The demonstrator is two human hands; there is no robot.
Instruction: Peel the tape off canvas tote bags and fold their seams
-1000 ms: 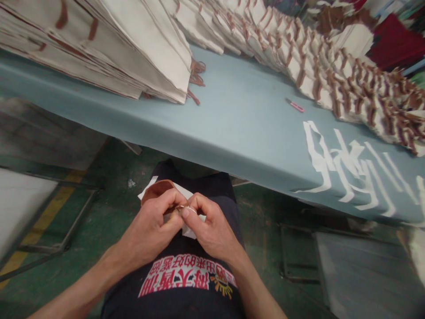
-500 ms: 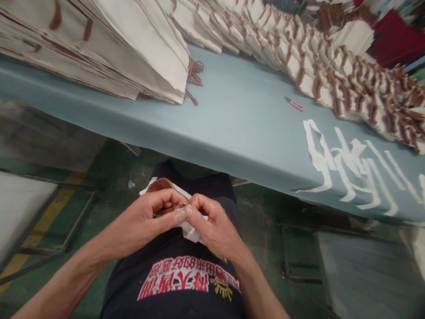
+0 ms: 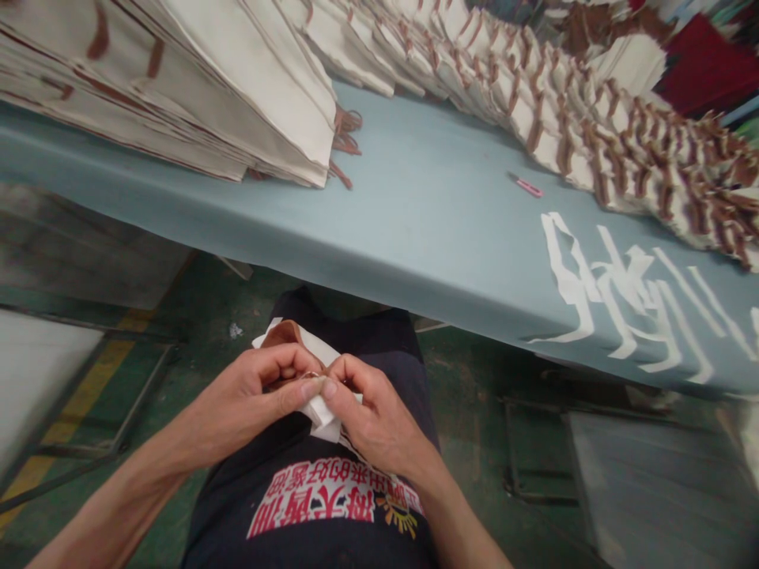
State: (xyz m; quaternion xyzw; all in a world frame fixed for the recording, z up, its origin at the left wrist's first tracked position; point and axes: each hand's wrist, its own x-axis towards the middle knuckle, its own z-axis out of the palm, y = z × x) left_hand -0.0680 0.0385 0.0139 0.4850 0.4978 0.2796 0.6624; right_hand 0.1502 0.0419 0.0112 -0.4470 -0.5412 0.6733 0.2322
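Above my lap, my left hand (image 3: 261,391) and my right hand (image 3: 371,407) meet thumb to thumb, both pinching a small white and brown fabric piece (image 3: 323,415). Its brown part curves up behind my left fingers, with white fabric beside it. A thin ring-like bit shows at my fingertips, too small to make out. White folds hang below my thumbs. My fingers hide the middle of the piece.
A blue-covered table (image 3: 415,213) stands in front. On it are a stack of cream fabric pieces (image 3: 237,87) at left, a long row of cream and brown bundles (image 3: 534,103), a pink-handled snipper (image 3: 527,186) and white strips (image 3: 628,284) at right.
Both hands have shifted slightly left with the fabric piece. The white folds under my thumbs have changed shape, and more white shows behind my fingers.
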